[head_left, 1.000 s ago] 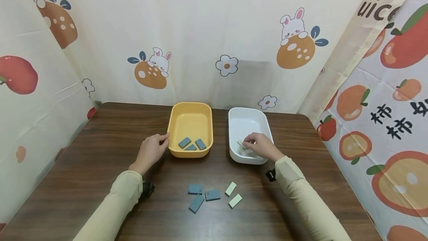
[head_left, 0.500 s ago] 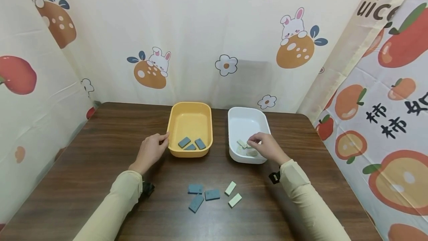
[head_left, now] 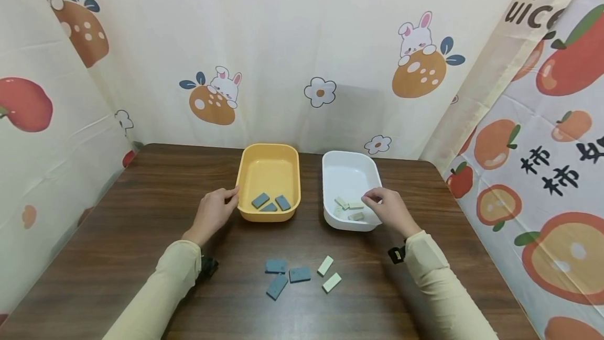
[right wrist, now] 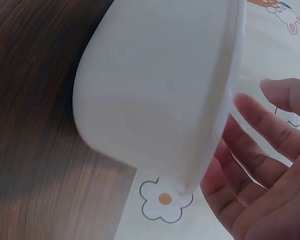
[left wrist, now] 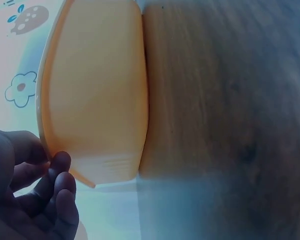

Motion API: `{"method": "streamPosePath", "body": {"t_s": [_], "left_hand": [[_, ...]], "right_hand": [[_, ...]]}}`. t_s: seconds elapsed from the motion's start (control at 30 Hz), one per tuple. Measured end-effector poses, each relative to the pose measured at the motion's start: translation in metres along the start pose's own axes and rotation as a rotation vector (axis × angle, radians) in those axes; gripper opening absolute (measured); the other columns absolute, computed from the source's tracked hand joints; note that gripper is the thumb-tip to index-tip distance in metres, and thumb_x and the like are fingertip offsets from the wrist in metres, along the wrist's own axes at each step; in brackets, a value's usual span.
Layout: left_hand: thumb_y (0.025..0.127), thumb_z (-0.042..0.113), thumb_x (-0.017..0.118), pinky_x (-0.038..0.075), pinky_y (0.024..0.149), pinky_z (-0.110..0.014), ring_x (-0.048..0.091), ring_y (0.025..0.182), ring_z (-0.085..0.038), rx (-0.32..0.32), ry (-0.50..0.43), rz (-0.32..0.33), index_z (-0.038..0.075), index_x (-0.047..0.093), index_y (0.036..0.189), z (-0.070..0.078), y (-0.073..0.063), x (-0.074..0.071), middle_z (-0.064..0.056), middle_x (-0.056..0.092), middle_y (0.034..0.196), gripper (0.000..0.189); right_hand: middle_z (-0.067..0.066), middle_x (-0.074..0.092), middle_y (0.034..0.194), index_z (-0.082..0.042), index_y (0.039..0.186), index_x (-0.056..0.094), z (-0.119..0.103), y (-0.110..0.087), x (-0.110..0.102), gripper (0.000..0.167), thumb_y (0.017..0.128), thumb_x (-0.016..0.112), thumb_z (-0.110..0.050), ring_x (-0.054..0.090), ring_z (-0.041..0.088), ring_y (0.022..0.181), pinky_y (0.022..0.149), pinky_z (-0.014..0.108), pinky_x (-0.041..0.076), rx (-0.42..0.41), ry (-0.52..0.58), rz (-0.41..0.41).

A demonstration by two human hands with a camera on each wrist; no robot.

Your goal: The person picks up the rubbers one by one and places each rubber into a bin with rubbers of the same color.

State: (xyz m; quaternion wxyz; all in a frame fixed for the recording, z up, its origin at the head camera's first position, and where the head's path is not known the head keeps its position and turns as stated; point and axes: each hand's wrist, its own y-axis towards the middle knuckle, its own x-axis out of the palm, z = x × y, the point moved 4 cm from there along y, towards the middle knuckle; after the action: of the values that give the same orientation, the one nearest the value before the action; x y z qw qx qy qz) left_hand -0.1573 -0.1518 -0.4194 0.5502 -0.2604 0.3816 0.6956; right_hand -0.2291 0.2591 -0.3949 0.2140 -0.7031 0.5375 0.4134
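Observation:
In the head view my left hand pinches the left rim of a yellow tray; the left wrist view shows thumb and fingers on that rim. Inside the tray lie 3 blue-grey rectangular blocks. My right hand hovers over the right rim of a white tray, its thumb and forefinger apart with nothing between them in the right wrist view. Several small cream blocks lie at the near end of the white tray.
On the brown wooden table, 3 more blue-grey blocks and 2 cream blocks lie in front of the trays. A curtain printed with fruit and rabbits hangs behind and at both sides.
My right hand has let go of a cream block inside the white tray and moved right, toward that tray's right rim. The left hand has stayed on the yellow tray.

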Motion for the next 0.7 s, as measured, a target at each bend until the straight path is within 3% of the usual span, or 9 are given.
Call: {"method": "streamPosePath", "body": {"t_s": [0.2, 0.37, 0.5, 0.7], "left_hand": [[0.092, 0.015, 0.061, 0.041, 0.060, -0.032, 0.052, 0.064, -0.022, 0.004, 0.003, 0.036, 0.006, 0.067, 0.123, -0.001, 0.001, 0.002, -0.015, 0.071, 0.090, 0.033], [0.092, 0.016, 0.061, 0.052, 0.076, -0.045, 0.068, 0.089, -0.031, 0.000, 0.003, 0.036, 0.005, 0.069, 0.121, -0.002, 0.001, 0.001, -0.017, 0.072, 0.110, 0.031], [0.093, 0.017, 0.062, 0.053, 0.082, -0.048, 0.069, 0.095, -0.032, 0.000, 0.001, 0.025, 0.006, 0.072, 0.116, 0.000, 0.002, 0.001, -0.017, 0.073, 0.110, 0.028], [0.093, 0.018, 0.063, 0.053, 0.082, -0.048, 0.068, 0.097, -0.033, -0.012, 0.000, 0.024, 0.006, 0.073, 0.114, 0.000, 0.001, 0.000, -0.017, 0.073, 0.109, 0.026]], "right_hand": [[0.014, 0.070, 0.095, 0.000, 0.099, 0.072, 0.007, -0.007, -0.009, 0.020, 0.094, 0.062, -0.017, 0.058, 0.023, 0.084, 0.072, 0.033, 0.047, 0.035, -0.002, 0.040], [0.015, 0.066, 0.094, 0.002, 0.099, 0.072, 0.011, -0.013, -0.014, 0.021, 0.094, 0.062, -0.016, 0.056, 0.022, 0.082, 0.070, 0.030, 0.045, 0.075, -0.012, 0.086], [0.015, 0.062, 0.091, 0.003, 0.101, 0.072, 0.014, -0.017, -0.019, 0.023, 0.094, 0.062, -0.017, 0.054, 0.023, 0.079, 0.066, 0.028, 0.043, 0.107, -0.013, 0.142], [0.017, 0.062, 0.091, 0.004, 0.104, 0.070, 0.021, -0.021, -0.023, 0.026, 0.095, 0.061, -0.019, 0.054, 0.025, 0.081, 0.067, 0.030, 0.043, 0.146, -0.022, 0.160]]}}
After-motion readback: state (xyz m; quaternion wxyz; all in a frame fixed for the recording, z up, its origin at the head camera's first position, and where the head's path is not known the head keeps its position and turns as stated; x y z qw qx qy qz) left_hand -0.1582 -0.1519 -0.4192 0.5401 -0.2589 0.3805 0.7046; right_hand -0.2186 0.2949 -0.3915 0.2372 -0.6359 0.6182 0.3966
